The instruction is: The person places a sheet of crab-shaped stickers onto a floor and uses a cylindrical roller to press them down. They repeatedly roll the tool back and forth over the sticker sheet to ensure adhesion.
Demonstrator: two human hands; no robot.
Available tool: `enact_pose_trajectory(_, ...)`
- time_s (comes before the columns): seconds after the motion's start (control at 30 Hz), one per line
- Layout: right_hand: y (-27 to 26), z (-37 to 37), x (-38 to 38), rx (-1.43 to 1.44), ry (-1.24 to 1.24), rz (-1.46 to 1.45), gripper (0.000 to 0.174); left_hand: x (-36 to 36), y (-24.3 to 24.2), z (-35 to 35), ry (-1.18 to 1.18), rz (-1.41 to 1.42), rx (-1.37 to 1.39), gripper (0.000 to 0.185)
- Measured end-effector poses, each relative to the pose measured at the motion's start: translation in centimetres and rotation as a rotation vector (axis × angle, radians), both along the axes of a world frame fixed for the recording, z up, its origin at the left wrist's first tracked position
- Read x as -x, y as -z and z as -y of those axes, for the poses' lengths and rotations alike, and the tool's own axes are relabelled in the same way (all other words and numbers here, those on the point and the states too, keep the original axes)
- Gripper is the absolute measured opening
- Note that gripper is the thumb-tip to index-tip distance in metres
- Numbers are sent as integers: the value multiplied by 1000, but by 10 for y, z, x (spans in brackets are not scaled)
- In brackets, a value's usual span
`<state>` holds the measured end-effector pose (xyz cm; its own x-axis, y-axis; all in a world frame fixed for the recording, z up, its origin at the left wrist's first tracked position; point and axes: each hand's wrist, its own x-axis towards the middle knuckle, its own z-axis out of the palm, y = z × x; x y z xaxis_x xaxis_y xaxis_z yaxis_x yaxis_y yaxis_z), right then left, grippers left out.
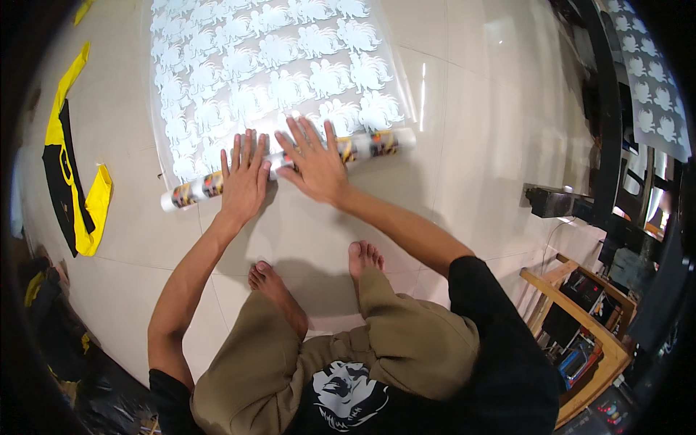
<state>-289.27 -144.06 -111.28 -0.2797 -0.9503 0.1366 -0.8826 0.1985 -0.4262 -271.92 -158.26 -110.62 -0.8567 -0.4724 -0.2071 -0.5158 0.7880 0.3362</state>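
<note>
A translucent film sheet (283,60) printed with rows of white-backed figures lies flat on the tiled floor. Its near end is wound into a roll (356,149) that shows coloured prints through its surface. Flat on the roll, left of its middle, rests my left hand (243,176) with straight fingers. Just to the right, my right hand (315,160) presses on the roll with its fingers spread. Neither hand grasps around it. The right end of the roll looks blurred, and the part under my palms is hidden.
A black and yellow garment (68,168) lies on the floor (462,163) at left. To the right stand a black metal frame (601,109), another printed film sheet (652,81) and a wooden frame (576,310) around electronic parts. Dark bundled fabric or plastic (103,380) sits at lower left.
</note>
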Motion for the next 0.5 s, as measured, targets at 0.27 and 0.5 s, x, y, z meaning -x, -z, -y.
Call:
enact_pose_trajectory(0.27,10,151,100,236,138,-417,63,60,3,67,48,-23,86,64)
enact_pose_trajectory(0.5,24,161,48,221,29,16,66,91,34,164,-36,-88,248,59)
